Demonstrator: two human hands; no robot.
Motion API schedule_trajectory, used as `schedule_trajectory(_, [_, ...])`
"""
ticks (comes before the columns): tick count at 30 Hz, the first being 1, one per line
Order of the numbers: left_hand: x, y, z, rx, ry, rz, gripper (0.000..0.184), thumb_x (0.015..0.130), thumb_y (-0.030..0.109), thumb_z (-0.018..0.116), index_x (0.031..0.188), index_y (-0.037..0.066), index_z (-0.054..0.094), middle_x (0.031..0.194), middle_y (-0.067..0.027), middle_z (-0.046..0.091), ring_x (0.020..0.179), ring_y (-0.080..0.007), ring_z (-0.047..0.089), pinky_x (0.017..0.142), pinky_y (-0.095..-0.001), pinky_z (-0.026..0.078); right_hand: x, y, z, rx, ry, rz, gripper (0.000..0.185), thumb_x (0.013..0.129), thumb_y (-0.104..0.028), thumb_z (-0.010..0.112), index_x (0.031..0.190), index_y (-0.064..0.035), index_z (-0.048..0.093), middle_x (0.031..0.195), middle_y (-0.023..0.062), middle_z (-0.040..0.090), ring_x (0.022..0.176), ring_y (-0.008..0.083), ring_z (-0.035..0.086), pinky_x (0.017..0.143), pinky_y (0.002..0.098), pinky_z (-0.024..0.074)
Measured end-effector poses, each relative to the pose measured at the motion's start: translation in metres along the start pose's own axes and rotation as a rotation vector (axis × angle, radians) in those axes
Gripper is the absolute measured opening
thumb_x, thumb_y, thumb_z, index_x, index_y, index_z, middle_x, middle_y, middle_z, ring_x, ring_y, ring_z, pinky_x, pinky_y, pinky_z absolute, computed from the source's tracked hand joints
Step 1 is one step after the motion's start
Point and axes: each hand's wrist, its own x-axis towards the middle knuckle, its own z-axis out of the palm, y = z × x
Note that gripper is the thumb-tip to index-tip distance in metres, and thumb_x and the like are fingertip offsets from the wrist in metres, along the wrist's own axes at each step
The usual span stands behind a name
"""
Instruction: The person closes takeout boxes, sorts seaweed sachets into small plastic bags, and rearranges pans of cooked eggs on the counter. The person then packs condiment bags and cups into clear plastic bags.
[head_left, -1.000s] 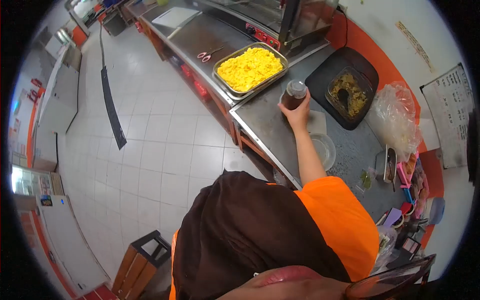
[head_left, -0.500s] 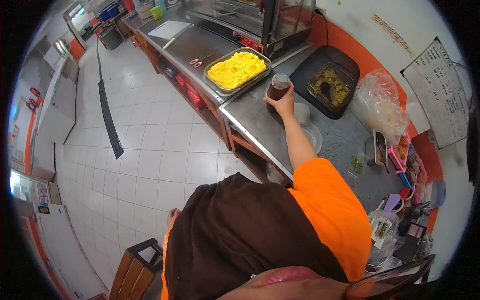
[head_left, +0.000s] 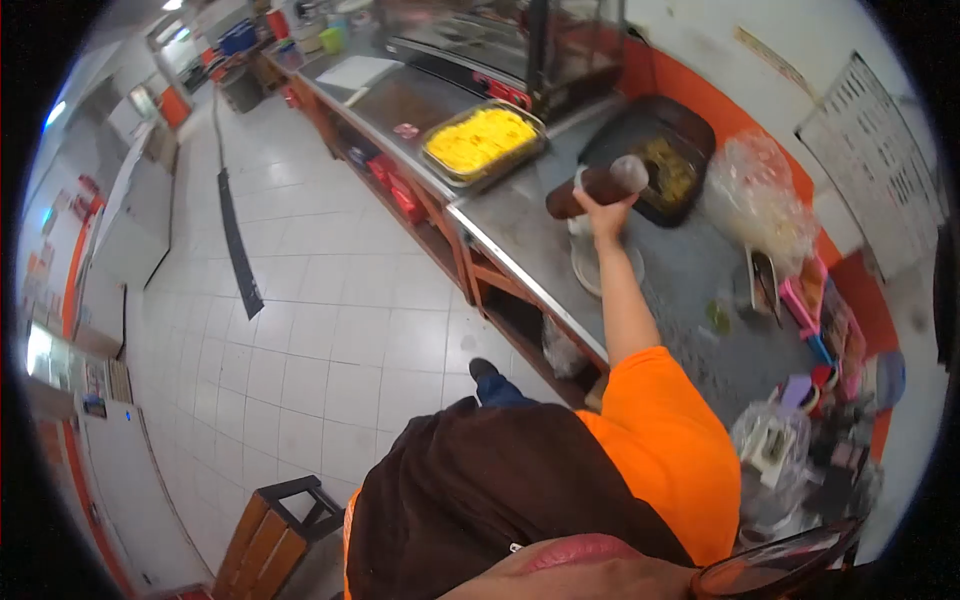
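The right hand (head_left: 606,210) has its fingers bent around a brown jar (head_left: 578,195). The jar leans over: its clear top points to 2 o'clock and its dark end points to 8. I cannot tell if it touches the table (head_left: 690,265) below. I cannot tell how the fingers of the left hand are.

From the jar, a glass dish (head_left: 460,178) full of yellow food (head_left: 480,140) sits at 10 o'clock. Past it, on the same side, lie blurry scissors (head_left: 406,130). A glass case (head_left: 470,40) stands at 11. A black tray (head_left: 625,125) is at 2 o'clock, just beside the jar, with green-brown food (head_left: 665,180) on it. A clear bag (head_left: 755,190) is at 3, and a metal tin (head_left: 762,285) is at 4. A round bowl (head_left: 585,270) is at 5, partly behind the arm.
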Motion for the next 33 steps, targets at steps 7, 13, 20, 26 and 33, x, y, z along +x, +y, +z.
schedule_trajectory(7, [0.034, 0.036, 0.008, 0.069, -0.164, 0.172, 0.030, 0.083, 0.019, 0.057, 0.105, 0.000, 0.054, 0.090, -0.0103, 0.061, 0.083, -0.0183, 0.058, 0.073, -0.0288, 0.046, -0.053, -0.062, -0.243, -0.546, 0.076, 0.136, 0.105, 0.050, -0.025, 0.085, 0.128, -0.0014, 0.018, 0.119, 0.0256, 0.046, 0.110, 0.0388, 0.047, 0.092, 0.0432, 0.0392])
schedule_trajectory(13, [0.049, 0.080, 0.035, 0.177, -0.300, 0.308, 0.029, 0.082, 0.019, 0.058, 0.104, 0.000, 0.054, 0.089, -0.0099, 0.061, 0.083, -0.0181, 0.058, 0.073, -0.0288, 0.046, -0.098, -0.040, -0.378, -0.848, 0.426, 0.102, 0.102, 0.052, -0.027, 0.084, 0.127, 0.0016, 0.020, 0.115, 0.0251, 0.049, 0.108, 0.0412, 0.048, 0.091, 0.0424, 0.0394])
schedule_trajectory(20, [0.033, 0.145, 0.087, 0.307, -0.417, 0.518, 0.028, 0.082, 0.018, 0.058, 0.104, 0.000, 0.054, 0.088, -0.0094, 0.061, 0.082, -0.0178, 0.057, 0.073, -0.0288, 0.046, -0.090, -0.030, -0.401, -0.589, 0.571, 0.139, 0.106, 0.047, -0.019, 0.086, 0.129, 0.0027, 0.022, 0.127, 0.0238, 0.038, 0.118, 0.0369, 0.039, 0.098, 0.0387, 0.0324])
schedule_trajectory(26, [-0.042, 0.247, 0.177, 0.244, -0.745, 0.558, 0.026, 0.082, 0.012, 0.060, 0.104, 0.002, 0.053, 0.087, -0.0075, 0.059, 0.081, -0.0156, 0.056, 0.072, -0.0273, 0.047, -0.125, -0.044, -0.377, -0.465, 0.433, 0.437, 0.122, 0.060, -0.031, 0.079, 0.135, 0.0058, -0.010, 0.142, 0.0269, 0.003, 0.133, 0.0373, 0.007, 0.109, 0.0405, 0.0097])
schedule_trajectory(33, [-0.281, 0.321, 0.276, 0.253, -1.322, 0.805, 0.019, 0.089, 0.009, 0.050, 0.104, -0.001, 0.052, 0.101, -0.0087, 0.058, 0.091, -0.0144, 0.055, 0.083, -0.0255, 0.041, -0.233, -0.195, -0.527, 0.302, -0.978, 0.557, 0.035, 0.089, -0.007, 0.049, 0.123, 0.0036, 0.045, 0.118, 0.0147, 0.054, 0.107, 0.0202, 0.054, 0.095, 0.0297, 0.0402])
